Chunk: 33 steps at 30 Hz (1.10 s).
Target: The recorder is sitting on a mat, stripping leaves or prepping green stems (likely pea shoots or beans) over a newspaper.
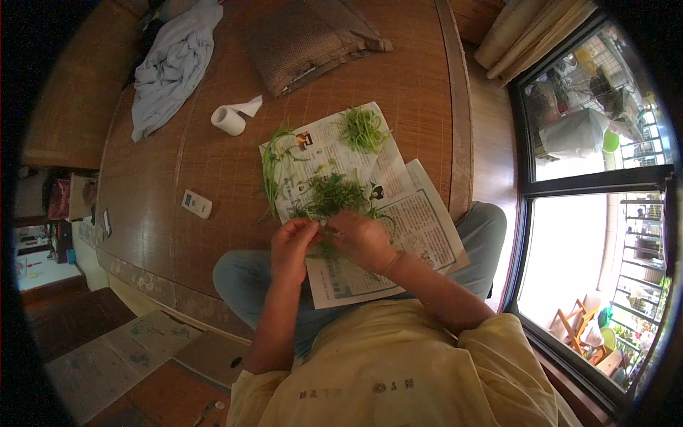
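Where the hands meet: left hand [290, 245] pinched narrow, whether around a stem I cannot tell; right hand [363, 238] curled beside it, fingertips hidden, so its grip I cannot tell.
Leafy greens [334, 193]: just beyond both hands, dark, fine-leaved, tangled in a loose heap.
Step in hand: apparently picking over greens stem by stem.
Next move: probably calls for a light fingertip pinch, teasing one stem free without crushing it.
Newspaper [427, 238]: beneath the hands and spreading beyond them, thin, flat, overlapping sheets.
Loose stalks [270, 171]: beyond the left hand, long, slender, pale green.
Remote [197, 204]: left of the left hand, white, oblong, apparently plastic.
Stem bundle [364, 129]: beyond the right hand, bright green, bushy.
Paper roll [229, 121]: farther past the left hand, soft white cylinder, end trailing.
Cushion [306, 46]: farthest ahead of the hands, brown, coarsely woven.
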Each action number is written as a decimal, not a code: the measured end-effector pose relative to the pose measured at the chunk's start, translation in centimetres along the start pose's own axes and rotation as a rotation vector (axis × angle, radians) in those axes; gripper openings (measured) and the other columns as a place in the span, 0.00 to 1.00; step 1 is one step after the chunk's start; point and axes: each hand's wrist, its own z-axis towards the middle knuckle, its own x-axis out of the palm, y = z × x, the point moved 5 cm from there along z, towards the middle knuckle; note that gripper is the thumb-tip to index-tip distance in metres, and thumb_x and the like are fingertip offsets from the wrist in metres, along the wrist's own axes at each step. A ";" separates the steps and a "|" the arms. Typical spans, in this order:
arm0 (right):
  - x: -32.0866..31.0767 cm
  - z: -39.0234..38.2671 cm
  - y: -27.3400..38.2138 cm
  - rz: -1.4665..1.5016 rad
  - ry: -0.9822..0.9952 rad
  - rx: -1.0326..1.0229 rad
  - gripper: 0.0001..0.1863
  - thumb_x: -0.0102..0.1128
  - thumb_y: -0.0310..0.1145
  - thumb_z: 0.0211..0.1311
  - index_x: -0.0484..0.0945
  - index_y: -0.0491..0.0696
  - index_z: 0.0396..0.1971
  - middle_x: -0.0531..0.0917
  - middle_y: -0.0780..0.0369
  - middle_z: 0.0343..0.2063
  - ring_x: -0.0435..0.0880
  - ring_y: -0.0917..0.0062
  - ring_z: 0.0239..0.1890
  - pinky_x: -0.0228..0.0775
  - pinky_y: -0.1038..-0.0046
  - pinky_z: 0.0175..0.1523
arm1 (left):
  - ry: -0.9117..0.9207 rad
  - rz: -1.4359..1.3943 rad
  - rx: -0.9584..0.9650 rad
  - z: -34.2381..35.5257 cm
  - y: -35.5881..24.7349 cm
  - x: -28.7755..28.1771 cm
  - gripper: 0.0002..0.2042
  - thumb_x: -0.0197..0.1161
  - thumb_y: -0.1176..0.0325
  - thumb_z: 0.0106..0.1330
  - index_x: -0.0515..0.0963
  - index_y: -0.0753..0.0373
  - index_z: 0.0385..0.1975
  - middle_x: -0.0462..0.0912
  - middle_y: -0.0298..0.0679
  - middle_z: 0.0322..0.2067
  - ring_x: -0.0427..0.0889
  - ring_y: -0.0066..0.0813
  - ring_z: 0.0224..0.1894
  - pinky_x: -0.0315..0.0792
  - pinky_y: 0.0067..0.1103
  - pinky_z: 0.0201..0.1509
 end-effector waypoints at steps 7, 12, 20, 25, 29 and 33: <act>0.1 0.6 -1.0 -0.067 -0.013 0.045 0.07 0.59 0.32 0.54 0.77 0.46 0.31 0.79 0.54 0.30 0.79 0.56 0.34 0.72 0.58 0.37 | 0.021 -0.016 -0.027 0.2 0.5 0.2 0.12 0.64 0.65 0.64 0.77 0.66 0.42 0.81 0.36 0.33 0.79 0.23 0.35 0.73 0.20 0.40; -3.0 4.7 -6.7 -0.180 -0.247 0.117 0.04 0.57 0.29 0.55 0.78 0.45 0.28 0.80 0.53 0.29 0.80 0.57 0.33 0.71 0.61 0.37 | 0.055 -0.001 -0.044 0.4 0.4 0.0 0.15 0.62 0.64 0.65 0.77 0.66 0.47 0.81 0.38 0.37 0.80 0.26 0.38 0.74 0.22 0.44; -6.6 11.1 -14.6 -0.526 -0.183 0.452 0.10 0.53 0.34 0.59 0.79 0.48 0.37 0.81 0.55 0.34 0.80 0.57 0.38 0.73 0.60 0.42 | 0.076 0.076 -0.029 0.3 0.8 -1.4 0.14 0.57 0.65 0.68 0.76 0.66 0.48 0.82 0.38 0.38 0.80 0.26 0.39 0.74 0.23 0.46; -6.3 10.8 -16.2 -0.563 -0.185 0.497 0.14 0.52 0.33 0.60 0.79 0.49 0.44 0.80 0.54 0.41 0.80 0.58 0.42 0.73 0.60 0.46 | 0.029 0.136 -0.028 0.7 0.6 -2.3 0.14 0.56 0.65 0.68 0.75 0.67 0.49 0.81 0.38 0.37 0.79 0.24 0.37 0.72 0.21 0.45; -4.8 7.7 -13.8 -0.455 -0.214 0.390 0.14 0.53 0.30 0.60 0.78 0.45 0.44 0.80 0.54 0.42 0.80 0.58 0.42 0.73 0.62 0.46 | -0.062 0.135 0.067 1.5 -0.1 -4.0 0.13 0.56 0.66 0.69 0.76 0.66 0.48 0.81 0.37 0.36 0.78 0.22 0.36 0.72 0.21 0.44; -4.6 2.7 -12.1 -0.181 -0.247 0.299 0.10 0.54 0.27 0.61 0.79 0.42 0.40 0.81 0.55 0.37 0.82 0.60 0.38 0.72 0.66 0.42 | -0.093 0.345 0.188 3.1 -1.6 -4.5 0.12 0.56 0.65 0.68 0.78 0.66 0.45 0.81 0.36 0.37 0.77 0.21 0.36 0.72 0.20 0.43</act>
